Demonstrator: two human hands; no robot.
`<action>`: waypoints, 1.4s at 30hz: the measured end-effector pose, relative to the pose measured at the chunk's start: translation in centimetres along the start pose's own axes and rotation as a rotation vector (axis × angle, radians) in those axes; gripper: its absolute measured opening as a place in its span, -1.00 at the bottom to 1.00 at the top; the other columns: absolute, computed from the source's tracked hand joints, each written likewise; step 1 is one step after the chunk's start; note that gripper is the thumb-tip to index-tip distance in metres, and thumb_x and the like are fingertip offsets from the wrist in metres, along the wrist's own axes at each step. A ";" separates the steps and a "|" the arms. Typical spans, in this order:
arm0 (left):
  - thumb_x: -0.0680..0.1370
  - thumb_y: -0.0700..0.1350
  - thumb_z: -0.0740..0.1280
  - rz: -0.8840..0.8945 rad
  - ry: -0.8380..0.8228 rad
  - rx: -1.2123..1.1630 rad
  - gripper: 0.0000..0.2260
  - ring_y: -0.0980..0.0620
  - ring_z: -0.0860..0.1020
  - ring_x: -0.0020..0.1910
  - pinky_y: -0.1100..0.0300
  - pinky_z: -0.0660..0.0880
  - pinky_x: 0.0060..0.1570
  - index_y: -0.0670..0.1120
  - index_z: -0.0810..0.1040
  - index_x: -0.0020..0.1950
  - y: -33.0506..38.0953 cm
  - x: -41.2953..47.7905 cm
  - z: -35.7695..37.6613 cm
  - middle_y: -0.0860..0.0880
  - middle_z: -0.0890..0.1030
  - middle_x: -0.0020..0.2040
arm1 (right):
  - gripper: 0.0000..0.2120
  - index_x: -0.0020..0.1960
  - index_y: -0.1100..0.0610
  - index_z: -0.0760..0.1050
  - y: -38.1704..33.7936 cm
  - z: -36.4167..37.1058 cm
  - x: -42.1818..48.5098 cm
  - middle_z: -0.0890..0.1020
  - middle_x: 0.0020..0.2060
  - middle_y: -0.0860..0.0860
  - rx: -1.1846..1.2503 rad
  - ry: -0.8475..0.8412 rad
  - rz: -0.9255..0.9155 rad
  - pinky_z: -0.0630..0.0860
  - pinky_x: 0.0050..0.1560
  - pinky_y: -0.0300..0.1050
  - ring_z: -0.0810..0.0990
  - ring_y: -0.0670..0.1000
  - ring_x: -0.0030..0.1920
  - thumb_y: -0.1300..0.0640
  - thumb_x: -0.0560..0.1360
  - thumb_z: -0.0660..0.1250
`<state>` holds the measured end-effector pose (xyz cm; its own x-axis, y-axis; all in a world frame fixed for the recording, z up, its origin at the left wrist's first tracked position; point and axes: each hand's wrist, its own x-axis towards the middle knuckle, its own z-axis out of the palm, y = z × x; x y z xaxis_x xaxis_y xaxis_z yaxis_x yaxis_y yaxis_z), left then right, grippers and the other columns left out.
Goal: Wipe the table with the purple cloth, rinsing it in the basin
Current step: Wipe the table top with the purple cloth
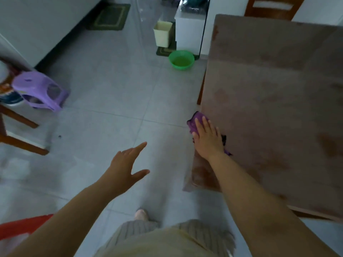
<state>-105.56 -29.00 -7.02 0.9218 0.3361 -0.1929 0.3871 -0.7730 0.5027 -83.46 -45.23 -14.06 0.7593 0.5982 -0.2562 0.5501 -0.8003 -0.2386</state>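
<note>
The brown table (274, 101) fills the right side of the head view. My right hand (207, 138) lies flat on the purple cloth (194, 121), pressing it onto the table's left edge; part of the cloth hangs over that edge, and most of it is hidden under my palm. My left hand (126, 167) hovers over the tiled floor to the left of the table, fingers spread, holding nothing. The green basin (181, 60) with water in it stands on the floor beyond the table's far left corner.
A cream waste bin (163, 33) and a white cabinet (189, 30) stand behind the basin. A purple plastic stool (39, 90) lies tipped at the left beside wooden chair legs (20, 130). A wooden chair (271, 6) sits behind the table. Something red (20, 227) is at bottom left.
</note>
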 end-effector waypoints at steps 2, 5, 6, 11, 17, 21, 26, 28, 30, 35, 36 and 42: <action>0.45 0.05 0.34 0.024 -0.014 -0.023 -0.35 -0.03 0.32 0.33 0.09 0.19 0.35 0.07 0.08 0.45 -1.1 1.2 -1.2 -0.01 0.36 0.39 | -0.50 0.51 0.02 -0.19 0.1 0.1 -0.6 -0.15 0.52 0.04 0.001 0.018 0.051 -0.19 0.46 0.02 -0.16 0.05 0.51 -0.03 0.63 -0.14; 0.47 0.04 0.32 0.070 -0.076 -0.055 -0.38 -0.03 0.31 0.36 0.05 0.19 0.38 0.05 0.10 0.45 -2.8 4.1 -2.9 -0.01 0.34 0.40 | -0.47 0.51 0.06 0.00 -0.9 1.8 -5.0 0.07 0.51 0.10 -0.014 0.090 0.083 0.02 0.45 0.02 0.10 0.11 0.49 -0.09 0.58 -0.19; 0.48 0.04 0.30 0.080 -0.094 -0.068 -0.39 -0.03 0.30 0.36 0.04 0.19 0.39 0.05 0.11 0.45 -3.2 5.1 -3.3 -0.01 0.34 0.41 | -0.46 0.49 0.07 0.10 -1.0 2.5 -7.0 0.20 0.47 0.12 -0.026 0.107 0.105 0.12 0.41 0.01 0.24 0.13 0.44 -0.11 0.58 -0.21; 0.52 -0.02 0.24 0.147 -0.111 -0.132 -0.51 -0.04 0.31 0.37 0.09 0.18 0.35 -0.03 0.22 0.42 -3.8 10.7 -4.5 -0.05 0.36 0.40 | -0.46 0.44 0.08 0.14 2.3 2.8 -11.5 0.30 0.39 0.09 0.049 0.175 0.411 0.40 0.23 0.15 0.41 0.18 0.33 -0.14 0.60 -0.27; 0.54 -0.05 0.20 0.253 -0.182 -0.116 -0.58 -0.04 0.32 0.36 0.13 0.20 0.32 -0.05 0.27 0.40 -3.3 18.3 -4.9 -0.06 0.37 0.39 | -0.36 0.41 0.18 0.30 2.4 2.0 -6.4 0.40 0.35 0.25 0.031 0.158 0.677 0.40 0.20 0.23 0.45 0.28 0.28 -0.18 0.58 -0.23; 0.55 0.02 0.19 0.345 -0.277 -0.083 -0.58 -0.02 0.32 0.36 0.12 0.19 0.34 -0.01 0.26 0.40 -1.1 24.8 -4.4 -0.04 0.36 0.39 | -0.34 0.43 0.11 0.27 4.6 0.1 -1.4 0.37 0.39 0.18 0.016 0.186 0.662 0.32 0.28 0.23 0.39 0.23 0.34 -0.22 0.56 -0.27; 0.43 0.33 0.03 0.484 -0.343 0.079 -0.38 0.02 0.31 0.37 0.02 0.07 0.40 0.02 0.27 0.39 2.3 34.9 -5.2 0.01 0.39 0.37 | -0.36 0.46 0.08 0.22 10.6 -4.0 6.1 0.28 0.44 0.14 0.080 0.195 0.690 0.23 0.34 0.22 0.30 0.19 0.41 -0.24 0.52 -0.18; 0.54 0.12 0.14 0.465 -0.312 0.129 -0.56 0.02 0.27 0.39 -0.06 -0.07 0.42 0.05 0.25 0.40 3.4 38.8 -5.9 0.03 0.36 0.39 | -0.41 0.49 0.07 0.10 13.2 -5.9 10.4 0.14 0.49 0.13 0.121 0.243 0.785 0.08 0.42 0.18 0.16 0.16 0.47 -0.19 0.54 -0.10; 0.56 0.00 0.17 0.448 -0.280 0.169 -0.60 0.01 0.27 0.39 -0.09 -0.10 0.42 0.04 0.25 0.40 4.5 41.7 -6.5 0.02 0.37 0.39 | -0.45 0.52 0.04 -0.04 14.0 -7.7 15.9 0.00 0.52 0.10 0.180 0.247 0.856 -0.07 0.47 0.11 0.00 0.11 0.51 -0.12 0.59 -0.04; 0.44 0.23 0.00 0.550 -0.386 0.204 -0.43 0.02 0.29 0.37 -0.05 -0.01 0.41 0.03 0.25 0.40 6.8 45.4 -5.8 0.01 0.37 0.38 | -0.49 0.52 0.02 -0.17 6.2 -9.3 27.9 -0.11 0.53 0.03 0.193 0.173 0.536 -0.15 0.46 0.04 -0.12 0.03 0.51 -0.07 0.62 -0.16; 0.36 0.27 -0.10 0.599 -0.408 0.220 -0.33 0.01 0.29 0.37 -0.04 0.00 0.40 0.03 0.24 0.40 7.4 46.0 -5.4 0.01 0.36 0.38 | -0.49 0.52 0.02 -0.17 4.7 -8.8 28.4 -0.11 0.53 0.03 0.168 0.173 0.516 -0.15 0.46 0.04 -0.12 0.03 0.51 -0.08 0.60 -0.22; 0.29 0.29 -0.17 0.749 -0.504 0.181 -0.21 -0.01 0.25 0.40 0.01 -0.01 0.40 -0.06 0.23 0.41 9.5 53.6 -4.5 -0.04 0.32 0.41 | -0.49 0.37 0.10 0.35 5.1 -6.1 20.0 0.47 0.32 0.10 0.214 0.215 0.875 0.37 0.25 0.03 0.50 0.12 0.26 -0.05 0.51 -0.02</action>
<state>-52.54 -15.87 -8.79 0.8162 -0.5277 -0.2354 -0.3566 -0.7806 0.5133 -63.37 -37.57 -14.72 0.9339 -0.2533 -0.2524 -0.3095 -0.9261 -0.2157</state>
